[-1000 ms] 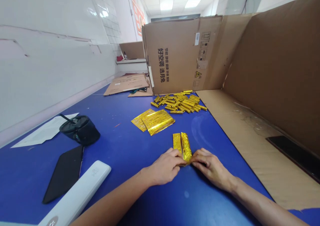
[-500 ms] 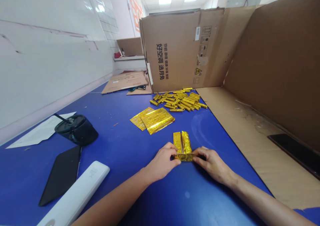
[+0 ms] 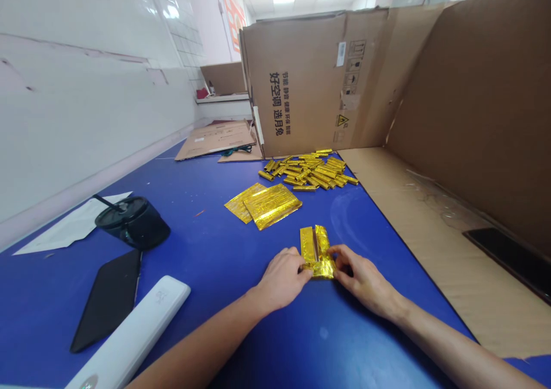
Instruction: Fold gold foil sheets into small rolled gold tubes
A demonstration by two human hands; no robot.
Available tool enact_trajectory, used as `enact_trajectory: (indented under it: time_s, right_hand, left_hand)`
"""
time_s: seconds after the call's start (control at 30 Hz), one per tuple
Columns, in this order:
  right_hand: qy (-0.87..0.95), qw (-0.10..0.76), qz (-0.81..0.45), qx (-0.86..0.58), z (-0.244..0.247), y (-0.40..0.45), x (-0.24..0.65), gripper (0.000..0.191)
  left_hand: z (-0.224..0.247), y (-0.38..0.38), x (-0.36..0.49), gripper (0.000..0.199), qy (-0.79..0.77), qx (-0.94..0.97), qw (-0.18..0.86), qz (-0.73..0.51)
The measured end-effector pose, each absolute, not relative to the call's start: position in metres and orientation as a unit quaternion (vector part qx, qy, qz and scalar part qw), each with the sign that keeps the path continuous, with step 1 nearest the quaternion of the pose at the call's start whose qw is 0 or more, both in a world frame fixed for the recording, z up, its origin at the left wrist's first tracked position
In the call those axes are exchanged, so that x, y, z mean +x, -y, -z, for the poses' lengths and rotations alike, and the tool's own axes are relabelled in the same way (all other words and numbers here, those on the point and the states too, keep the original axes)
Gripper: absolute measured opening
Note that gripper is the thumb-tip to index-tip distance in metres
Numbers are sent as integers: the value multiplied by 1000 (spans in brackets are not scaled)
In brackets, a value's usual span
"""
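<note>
A sheet of shiny gold foil paper lies on the blue table in front of me. Both its sides are folded in, leaving a narrow slit down the middle, and its near edge is folded over in a flat band. At the left end of that band, my left hand is closed with thumb and fingertips on the paper. My right hand pinches the right end, thumb low and index finger higher along the side. Beyond lie flat gold foil sheets, and farther back a heap of small rolled gold pieces.
To the left are a dark cup with a straw, a black tablet-like slab, a long white device and white paper. Cardboard panels stand behind and on the right. A dark phone-like object lies on cardboard.
The near fold, raised before, now lies flatter on the foil paper. My right index finger has shifted up along the paper's right side. My left hand has barely moved.
</note>
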State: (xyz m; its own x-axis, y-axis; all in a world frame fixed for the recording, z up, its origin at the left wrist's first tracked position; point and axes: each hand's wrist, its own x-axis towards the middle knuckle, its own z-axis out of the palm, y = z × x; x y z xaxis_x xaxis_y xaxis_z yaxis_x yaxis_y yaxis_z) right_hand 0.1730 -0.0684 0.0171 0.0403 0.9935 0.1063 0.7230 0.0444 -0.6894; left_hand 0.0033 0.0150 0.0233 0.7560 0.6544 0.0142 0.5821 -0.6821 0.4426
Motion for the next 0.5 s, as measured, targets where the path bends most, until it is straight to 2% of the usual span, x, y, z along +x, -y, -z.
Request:
enact_trajectory:
  time_s: [0.27,0.5]
  right_hand:
    - [673,275,-170,-665,-11,70,173,13]
    - [688,249,-144,-666,-15,72,172,17]
  left_hand:
    - [-25,-12,6,23,-378,913,150,-29]
    - [-25,-12,7,18,-393,903,161,-61]
